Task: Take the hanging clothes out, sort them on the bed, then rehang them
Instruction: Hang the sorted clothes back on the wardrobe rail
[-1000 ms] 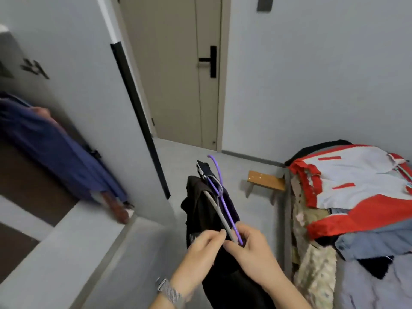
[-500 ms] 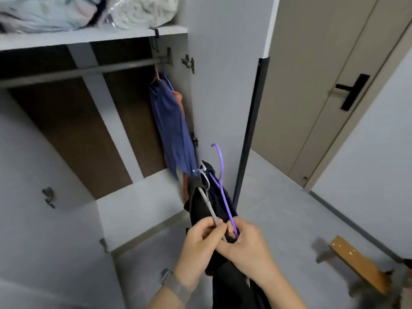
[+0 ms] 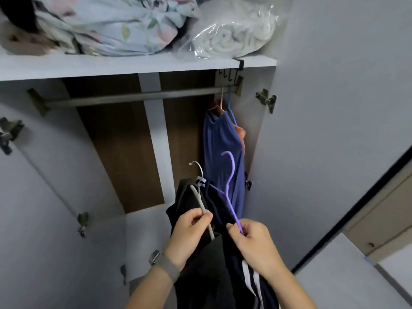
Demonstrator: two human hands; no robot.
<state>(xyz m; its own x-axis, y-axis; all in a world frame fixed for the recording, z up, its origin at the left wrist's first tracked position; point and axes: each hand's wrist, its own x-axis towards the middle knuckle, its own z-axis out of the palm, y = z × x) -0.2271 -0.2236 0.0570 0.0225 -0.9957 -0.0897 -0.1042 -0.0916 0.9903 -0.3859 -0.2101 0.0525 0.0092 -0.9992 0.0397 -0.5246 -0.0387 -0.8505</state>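
My left hand [image 3: 191, 230] grips a grey hanger [image 3: 201, 201] that carries a black garment [image 3: 200, 270]. My right hand [image 3: 252, 241] pinches the arm of a purple hanger [image 3: 230, 181] holding a dark navy garment with white stripes [image 3: 249, 277]. Both hangers point their hooks up toward the open wardrobe. The wardrobe rail [image 3: 133, 98] runs across under the shelf. At its right end hang a blue garment [image 3: 223, 157] and an orange one [image 3: 242, 134] behind it.
A shelf [image 3: 111, 68] above the rail holds folded bedding [image 3: 107, 25] and a bagged white blanket [image 3: 236, 27]. The open wardrobe door [image 3: 334, 108] stands at the right, another door panel [image 3: 40, 186] at the left. Small black hooks [image 3: 229, 74] hang under the shelf edge.
My view swung from the bed and room door up to the wardrobe interior. My hands have drawn apart, separating the grey hanger from the purple one.
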